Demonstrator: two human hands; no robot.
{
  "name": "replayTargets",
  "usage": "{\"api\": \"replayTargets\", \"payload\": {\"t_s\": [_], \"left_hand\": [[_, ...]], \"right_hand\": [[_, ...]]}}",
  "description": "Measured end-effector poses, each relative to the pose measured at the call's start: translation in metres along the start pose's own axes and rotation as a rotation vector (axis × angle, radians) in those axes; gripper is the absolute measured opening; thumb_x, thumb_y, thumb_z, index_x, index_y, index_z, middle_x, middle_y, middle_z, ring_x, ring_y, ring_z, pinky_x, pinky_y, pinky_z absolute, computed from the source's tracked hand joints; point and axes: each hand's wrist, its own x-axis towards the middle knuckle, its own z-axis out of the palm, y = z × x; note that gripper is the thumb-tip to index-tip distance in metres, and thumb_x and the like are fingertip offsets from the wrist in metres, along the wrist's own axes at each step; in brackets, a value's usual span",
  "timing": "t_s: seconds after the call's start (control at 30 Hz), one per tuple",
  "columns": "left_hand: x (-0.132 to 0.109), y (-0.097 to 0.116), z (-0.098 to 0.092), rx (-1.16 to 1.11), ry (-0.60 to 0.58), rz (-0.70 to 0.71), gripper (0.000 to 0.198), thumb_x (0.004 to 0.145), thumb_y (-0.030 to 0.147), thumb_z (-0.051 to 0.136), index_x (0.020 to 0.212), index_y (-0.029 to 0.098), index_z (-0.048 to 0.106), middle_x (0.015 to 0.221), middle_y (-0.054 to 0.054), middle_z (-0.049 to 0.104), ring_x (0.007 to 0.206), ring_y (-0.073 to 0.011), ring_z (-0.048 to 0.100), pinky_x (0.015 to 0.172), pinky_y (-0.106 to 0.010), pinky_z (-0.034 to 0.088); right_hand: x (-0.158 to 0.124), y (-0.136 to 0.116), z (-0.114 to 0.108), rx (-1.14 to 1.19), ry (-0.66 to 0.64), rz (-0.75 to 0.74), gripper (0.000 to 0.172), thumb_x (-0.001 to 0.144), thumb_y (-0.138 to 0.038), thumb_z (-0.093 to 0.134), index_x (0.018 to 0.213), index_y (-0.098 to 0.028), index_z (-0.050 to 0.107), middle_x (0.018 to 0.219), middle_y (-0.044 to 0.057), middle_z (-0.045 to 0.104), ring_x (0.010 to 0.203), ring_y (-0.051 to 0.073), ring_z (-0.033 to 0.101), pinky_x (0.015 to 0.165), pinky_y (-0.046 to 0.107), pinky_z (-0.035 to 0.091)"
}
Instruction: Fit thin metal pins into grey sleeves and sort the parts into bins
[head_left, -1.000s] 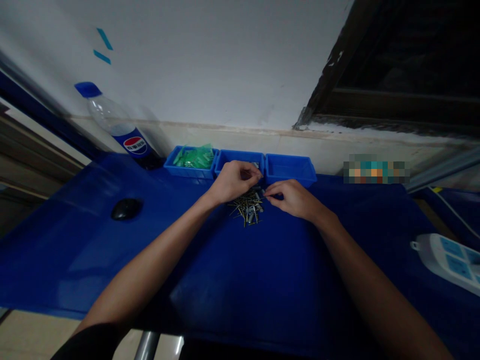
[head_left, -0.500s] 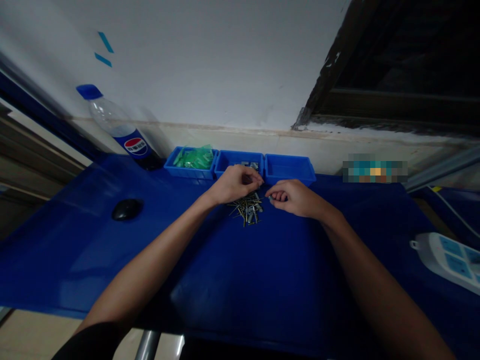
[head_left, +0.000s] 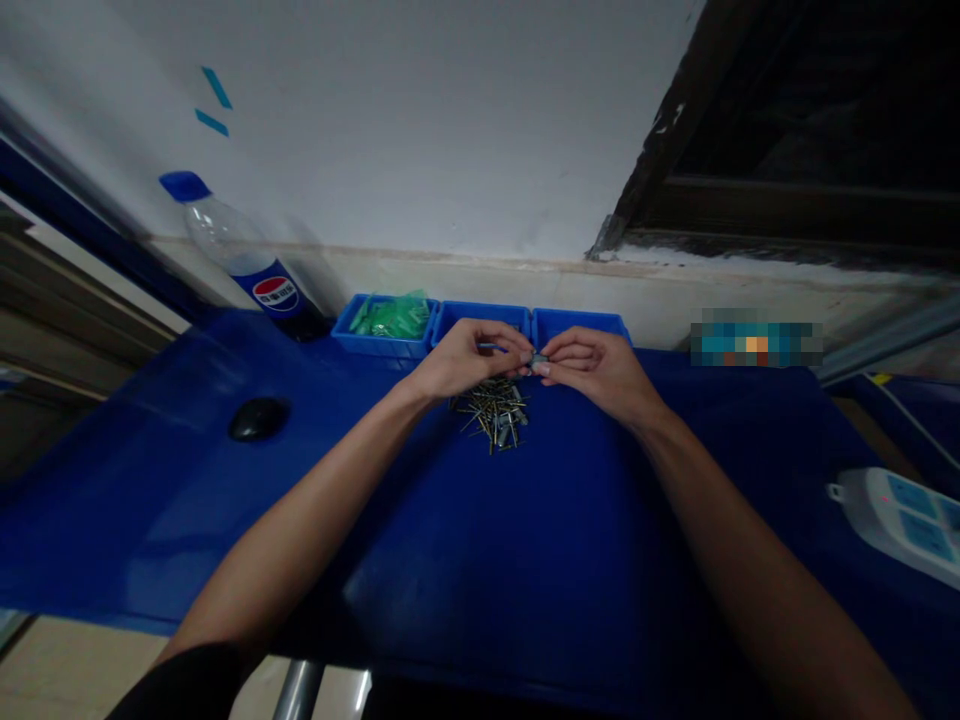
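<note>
My left hand [head_left: 469, 358] and my right hand [head_left: 596, 368] meet fingertip to fingertip above a loose pile of small metal screws [head_left: 495, 412] on the blue table [head_left: 465, 540]. Both hands are closed in a pinch on one small metal piece [head_left: 537, 358] held between them. Just behind the hands stand three blue bins: the left bin [head_left: 386, 330] holds green plastic bits, the middle bin [head_left: 469, 316] and the right bin [head_left: 581, 320] are partly hidden by my fingers.
A plastic cola bottle [head_left: 244, 265] leans against the wall at the back left. A black mouse [head_left: 259, 418] lies on the left of the table. A white power strip [head_left: 896, 515] lies at the right edge. A window frame [head_left: 787, 210] is at the upper right.
My right hand has lifted from the table beside the screw pile and moved up and left to meet my left hand. The two hands now pinch one small piece together.
</note>
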Motion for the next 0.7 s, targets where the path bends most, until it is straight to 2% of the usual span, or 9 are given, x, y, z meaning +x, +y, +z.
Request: {"api": "replayTargets", "payload": {"t_s": [0.1, 0.17, 0.27, 0.33, 0.53, 0.7], "left_hand": [[0.002, -0.003, -0.001, 0.033, 0.073, 0.022, 0.019, 0.077, 0.024, 0.079, 0.094, 0.015, 0.080, 0.093, -0.009, 0.081, 0.085, -0.0192, 0.078, 0.083, -0.033, 0.064], [0.003, -0.008, -0.003, 0.074, 0.166, 0.041, 0.018, 0.077, 0.025, 0.079, 0.092, 0.014, 0.080, 0.093, -0.010, 0.082, 0.085, -0.0193, 0.078, 0.085, -0.034, 0.064], [0.006, -0.015, -0.009, 0.172, 0.320, 0.072, 0.019, 0.078, 0.027, 0.080, 0.091, 0.013, 0.081, 0.097, -0.011, 0.082, 0.087, -0.0203, 0.078, 0.086, -0.035, 0.064], [0.007, -0.018, -0.012, 0.231, 0.372, 0.065, 0.020, 0.080, 0.028, 0.079, 0.093, 0.013, 0.081, 0.100, -0.012, 0.083, 0.088, -0.0213, 0.078, 0.085, -0.035, 0.064], [0.006, -0.015, -0.010, 0.326, 0.353, 0.070, 0.018, 0.085, 0.028, 0.074, 0.092, 0.013, 0.082, 0.100, -0.012, 0.083, 0.088, -0.0212, 0.079, 0.088, -0.035, 0.064], [0.006, -0.011, -0.005, 0.381, 0.326, 0.089, 0.016, 0.086, 0.026, 0.072, 0.091, 0.014, 0.082, 0.097, -0.011, 0.083, 0.089, -0.0216, 0.078, 0.086, -0.034, 0.064]], "right_hand": [[0.002, 0.006, 0.000, -0.016, 0.012, 0.004, 0.036, 0.071, -0.040, 0.092, 0.096, -0.023, 0.073, 0.089, 0.006, 0.082, 0.082, 0.024, 0.081, 0.086, 0.045, 0.068], [0.002, 0.010, -0.001, -0.091, 0.011, -0.009, 0.033, 0.076, -0.039, 0.088, 0.100, -0.022, 0.074, 0.092, 0.007, 0.083, 0.083, 0.025, 0.081, 0.087, 0.046, 0.067], [0.002, 0.015, -0.001, -0.304, -0.063, -0.090, 0.018, 0.088, -0.033, 0.076, 0.101, -0.021, 0.078, 0.099, 0.009, 0.084, 0.090, 0.026, 0.081, 0.091, 0.047, 0.066], [0.001, 0.019, 0.000, -0.466, -0.133, -0.175, 0.020, 0.094, -0.024, 0.066, 0.107, -0.021, 0.081, 0.109, 0.010, 0.084, 0.099, 0.027, 0.080, 0.096, 0.048, 0.064], [-0.001, 0.036, 0.008, -0.825, -0.275, -0.399, 0.052, 0.096, -0.006, 0.050, 0.138, -0.026, 0.073, 0.139, 0.007, 0.075, 0.128, 0.029, 0.070, 0.115, 0.052, 0.053], [-0.001, 0.044, 0.009, -1.006, -0.333, -0.453, 0.056, 0.097, -0.006, 0.047, 0.147, -0.021, 0.065, 0.150, 0.009, 0.067, 0.133, 0.030, 0.066, 0.120, 0.053, 0.048]]}}
